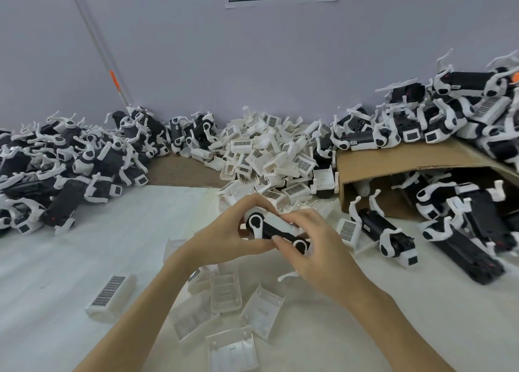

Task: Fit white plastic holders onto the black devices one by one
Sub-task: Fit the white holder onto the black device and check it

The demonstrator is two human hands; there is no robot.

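A: Item: device (pixel 276 232), mid-table, above the loose holders (pixel 224 290). Left hand (pixel 224 235) and right hand (pixel 306 245) both curled round it.

B: Risk: holder (pixel 280 222) seated crooked; forcing it may snap a clip.

Open white surface (pixel 70 259) lies to my left, reachable without obstruction. Loose holders (pixel 224 290) lie scattered beneath my wrists. The holder pile (pixel 269 152) blocks ahead; the cardboard box (pixel 393 161) and devices (pixel 463 231) crowd my right.
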